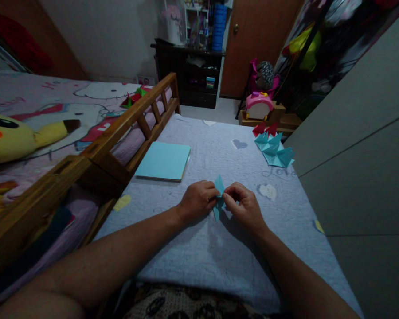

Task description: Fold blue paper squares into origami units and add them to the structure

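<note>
Between my two hands is a light-blue folded origami paper (219, 182), with one point sticking up away from me and another toward me. My left hand (199, 200) grips its left side, fingers curled over the paper. On the other side, my right hand (245, 204) pinches the paper's right edge between thumb and forefinger. Part of the paper is hidden behind the fingers. A stack of square light-blue paper (164, 160) lies flat beyond my left hand. Several folded light-blue paper pieces (274, 150) stand at the far right, with red folded pieces (265, 129) behind them.
The surface under my hands has a pale blue cloth (213, 155) with heart prints. A wooden rail (133, 128) borders it on the left, beside a bed with a yellow plush toy (13, 137). A pale panel (362, 155) rises on the right.
</note>
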Demonstrator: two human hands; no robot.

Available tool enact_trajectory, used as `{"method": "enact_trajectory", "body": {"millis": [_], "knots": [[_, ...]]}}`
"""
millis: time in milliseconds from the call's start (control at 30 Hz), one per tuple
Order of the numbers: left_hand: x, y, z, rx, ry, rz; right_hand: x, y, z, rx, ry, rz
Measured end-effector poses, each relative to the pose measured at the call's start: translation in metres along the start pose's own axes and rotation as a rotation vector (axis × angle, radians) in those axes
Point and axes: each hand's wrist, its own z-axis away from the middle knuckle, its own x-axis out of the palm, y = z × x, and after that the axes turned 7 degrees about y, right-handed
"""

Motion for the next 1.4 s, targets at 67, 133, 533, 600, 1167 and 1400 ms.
{"method": "enact_trajectory", "body": {"millis": [67,133,533,600,1167,1400], "knots": [[0.0,0.001,0.0,0.017,0.006,-0.025,0.0,-0.001,0.0,0.037,-0.007,-0.01],[0.0,0.002,0.0,0.038,0.019,-0.052,-0.001,-0.001,0.0,0.07,-0.017,-0.015],[-0.002,0.005,0.0,0.053,0.006,-0.117,-0.004,-0.003,0.0,0.107,-0.006,-0.001],[-0.003,0.005,-0.001,0.025,0.006,-0.067,-0.004,-0.002,-0.001,0.153,-0.01,-0.039],[-0.011,0.007,-0.001,-0.116,0.194,0.454,-0.003,0.0,-0.004,0.563,-0.098,-0.535],[-0.012,0.008,-0.001,-0.085,0.235,0.455,-0.003,0.001,-0.004,0.576,-0.123,-0.588]]}}
